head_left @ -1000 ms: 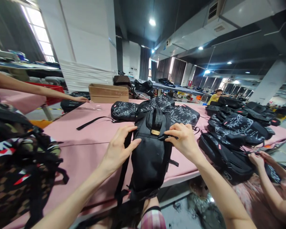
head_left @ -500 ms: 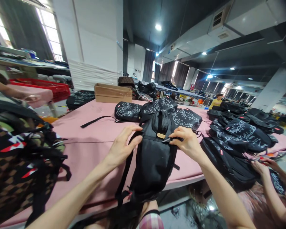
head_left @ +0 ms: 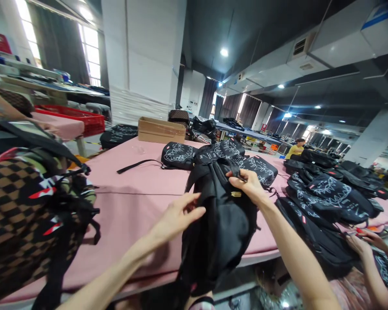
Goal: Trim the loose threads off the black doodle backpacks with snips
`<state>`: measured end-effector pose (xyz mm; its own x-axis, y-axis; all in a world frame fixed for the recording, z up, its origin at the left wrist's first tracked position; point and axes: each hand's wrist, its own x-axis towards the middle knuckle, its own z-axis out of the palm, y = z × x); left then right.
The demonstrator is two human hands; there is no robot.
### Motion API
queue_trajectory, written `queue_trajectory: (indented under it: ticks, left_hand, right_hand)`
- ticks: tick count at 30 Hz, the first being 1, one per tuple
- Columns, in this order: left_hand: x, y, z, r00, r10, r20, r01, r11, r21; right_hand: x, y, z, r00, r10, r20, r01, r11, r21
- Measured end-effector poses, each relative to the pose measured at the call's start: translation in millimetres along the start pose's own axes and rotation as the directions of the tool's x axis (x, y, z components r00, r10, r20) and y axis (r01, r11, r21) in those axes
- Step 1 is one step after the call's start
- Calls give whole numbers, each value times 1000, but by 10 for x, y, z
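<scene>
Upending the backpack [head_left: 223,224], seemingly: the right hand [head_left: 250,187] clenched its top; the left hand [head_left: 177,217], grip open against its side, needed firmer hold next.

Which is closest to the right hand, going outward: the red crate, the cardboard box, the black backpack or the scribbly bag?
1. Black backpack: gripped by the right hand.
2. Scribbly bag: just behind the hand.
3. Cardboard box: farther back, left.
4. Red crate: far left.

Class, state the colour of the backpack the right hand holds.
The backpack is black; head view.
</scene>
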<state>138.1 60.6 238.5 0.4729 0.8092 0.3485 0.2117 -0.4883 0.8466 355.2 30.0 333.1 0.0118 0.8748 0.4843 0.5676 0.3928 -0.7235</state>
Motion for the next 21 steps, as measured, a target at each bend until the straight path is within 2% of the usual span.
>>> queue_trajectory:
  ticks: [2, 4, 5, 7, 9, 10, 11, 13, 15, 17, 19, 21]
  left_hand:
    - [-257, 145, 86, 995, 83, 59, -86, 995, 50]
    - [-466, 289, 116, 969, 232, 88, -240, 967, 87]
    - [-533, 342, 101, 953, 303, 33, -304, 945, 119]
    - [-582, 389, 25, 913, 351, -210, -310, 928, 205]
    - [-554, 372, -59, 870, 272, -411, -193, 956, 223]
    - [-532, 354, -83, 871, 221, -438, -140, 968, 210]
    - [-517, 339, -90, 880, 196, -432, -117, 972, 204]
    - [-524, 331, -53, 879, 265, -396, -179, 954, 241]
    - [-574, 349, 24, 822, 408, -397, -279, 897, 342]
    - [-633, 366, 97, 751, 518, -409, -329, 832, 447]
    - [-670, 359, 133, 720, 564, -404, -341, 795, 501]
    - [-679, 334, 130, 708, 583, -400, -358, 783, 508]
  right_hand:
    - [49, 58, -206, 993, -11, 113, 11, 1000, 5]
    - [94, 137, -420, 984, -4, 176, 13, 999, -51]
    - [109, 179, -511, 986, 2, 167, 12, 996, -87]
    - [115, 256, -634, 995, 8, 97, 6, 990, -138]
    - [88, 319, -669, 1000, 3, 17, -1, 991, -136]
    - [68, 345, -660, 1000, 3, 0, -3, 993, -119]
    - [46, 370, -640, 1000, 8, 5, -7, 995, -101]
    - [13, 419, -593, 1000, 23, 15, -22, 998, -67]
    - [1, 473, -565, 999, 38, 6, -38, 999, -36]
    - [2, 514, -566, 999, 41, -18, -42, 999, -19]
    - [-21, 500, -569, 998, 11, -54, -14, 998, -63]
    - [-108, 394, -538, 989, -72, -128, 47, 980, -194]
